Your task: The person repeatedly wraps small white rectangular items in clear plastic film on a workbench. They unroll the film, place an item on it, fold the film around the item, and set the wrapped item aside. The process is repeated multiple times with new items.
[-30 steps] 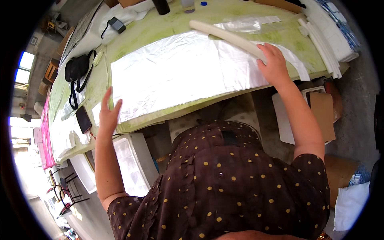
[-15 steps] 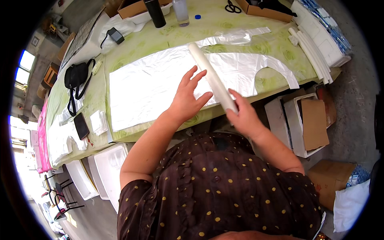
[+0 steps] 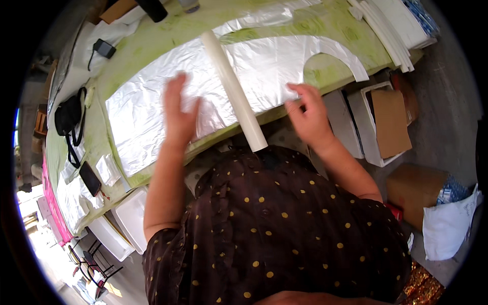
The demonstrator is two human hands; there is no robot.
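Note:
A whitish roll of film (image 3: 233,89) lies slantwise across a silvery-white plastic sheet (image 3: 152,94), its near end jutting past the table edge towards my body. The sheet has a curved cut-out at its right side. My left hand (image 3: 179,112) is over the sheet, left of the roll and apart from it, blurred, with its thumb away from the fingers. To the right of the roll is my right hand (image 3: 309,114), by the table's front edge, its fingers partly bent and apart, holding nothing.
On the left of the green patterned table (image 3: 168,33) lie a black bag (image 3: 68,114), a phone (image 3: 90,179) and a folded white piece (image 3: 108,170). More white rolls (image 3: 384,33) lie at the right. Boxes (image 3: 389,124) stand below the right edge.
My right hand has let go of the roll and moved off to its right. My left hand has moved left, away from the roll. The whole view has shifted and tilted.

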